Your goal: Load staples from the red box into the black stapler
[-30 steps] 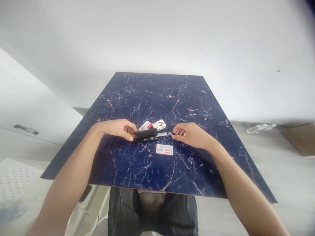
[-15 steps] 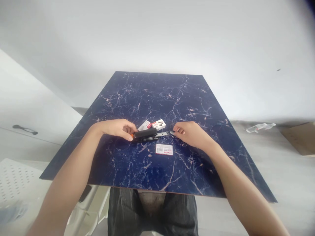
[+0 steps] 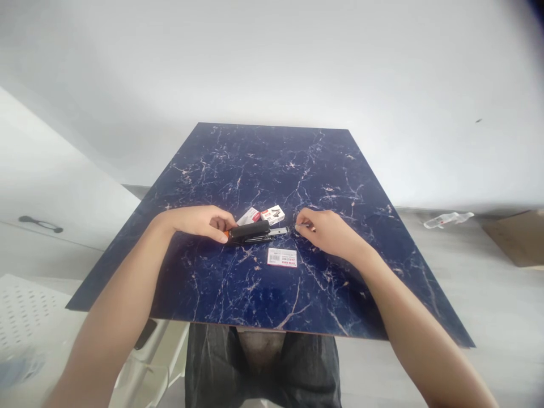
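A black stapler with an orange end lies on the dark blue marbled table, its metal tray sticking out to the right. My left hand is closed on the stapler's left end, thumb in front and fingers behind. Just right of the tray's tip, my right hand pinches a small grey strip of staples, mostly hidden by the fingers. Behind the stapler are a small white box with a stapler picture and a white and red packet. A white label card lies in front.
The marbled table has its near edge at my lap. A white chair with a dark phone-like object stands at the lower left. A clear plastic bottle and a cardboard box are on the floor at right.
My right hand has lifted and turned the small strip slightly in its fingertips. My left hand keeps its hold on the stapler. The whole view has shifted a little.
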Demonstrator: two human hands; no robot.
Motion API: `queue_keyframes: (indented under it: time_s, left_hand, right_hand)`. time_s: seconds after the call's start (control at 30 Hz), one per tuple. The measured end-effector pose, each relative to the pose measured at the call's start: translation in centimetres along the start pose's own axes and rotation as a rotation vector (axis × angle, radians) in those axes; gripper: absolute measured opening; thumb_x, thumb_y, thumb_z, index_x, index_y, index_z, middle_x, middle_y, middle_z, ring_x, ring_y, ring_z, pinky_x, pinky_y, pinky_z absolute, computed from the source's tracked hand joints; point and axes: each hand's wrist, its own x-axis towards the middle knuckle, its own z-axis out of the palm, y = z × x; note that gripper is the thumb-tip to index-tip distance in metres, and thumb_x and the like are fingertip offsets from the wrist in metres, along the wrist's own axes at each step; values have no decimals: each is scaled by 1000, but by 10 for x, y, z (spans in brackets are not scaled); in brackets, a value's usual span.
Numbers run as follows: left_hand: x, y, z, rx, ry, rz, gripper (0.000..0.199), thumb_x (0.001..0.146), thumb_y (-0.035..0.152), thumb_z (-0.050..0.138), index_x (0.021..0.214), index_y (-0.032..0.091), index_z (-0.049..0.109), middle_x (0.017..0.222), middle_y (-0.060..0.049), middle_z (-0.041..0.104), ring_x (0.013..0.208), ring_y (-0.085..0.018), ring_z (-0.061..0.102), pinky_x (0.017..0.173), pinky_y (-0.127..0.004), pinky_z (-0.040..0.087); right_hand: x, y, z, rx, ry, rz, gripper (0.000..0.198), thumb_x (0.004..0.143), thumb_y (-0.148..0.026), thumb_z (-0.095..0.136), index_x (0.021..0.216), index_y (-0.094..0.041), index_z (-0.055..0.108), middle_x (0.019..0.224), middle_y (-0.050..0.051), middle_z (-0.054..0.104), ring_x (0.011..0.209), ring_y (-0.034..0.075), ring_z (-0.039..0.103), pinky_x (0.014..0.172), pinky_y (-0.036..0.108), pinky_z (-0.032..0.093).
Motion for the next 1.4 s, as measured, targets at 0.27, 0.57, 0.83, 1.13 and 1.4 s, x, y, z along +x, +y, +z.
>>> queue_keyframes:
  time_s: [0.27,0.57,0.83,1.13,1.4]
  left_hand:
    - [-1,1,0,-1,5,-3,40,91,50,73,124,28,71,109,-2,78,93,-20,73,80,-27,53]
    - [1,-2,1,-4,11,4,40,90,50,73,123,27,72,108,-3,78,93,-20,73,81,-27,53]
    - [1,-2,1,-29,7,4,43,88,48,75,124,25,71,108,-4,78,92,-20,72,80,-27,51]
    - [0,0,0,-13,-2,-4,42,88,47,75,124,25,70,108,-3,77,92,-19,71,80,-27,50]
    - [0,10,9,81,37,-79,54,77,44,82,126,27,68,101,-2,76,85,-21,70,69,-27,45]
  right_hand:
    - [4,-4,4,345,67,29,6,87,-28,76,83,-24,73,91,-1,77,77,16,67,73,31,52]
    - [12,-17,30,356,169,-118,9,88,-19,78,87,-28,80,99,-1,81,94,20,72,89,36,56]
    - [15,-16,37,277,160,-222,11,91,-17,77,90,-28,80,99,0,82,103,24,71,92,40,57]
    - [13,-17,36,273,119,-205,9,91,-19,76,90,-28,79,105,-1,82,106,24,72,95,41,56]
    - [1,-26,11,132,131,63,7,92,-22,64,90,-25,69,86,0,79,75,21,72,71,35,53]
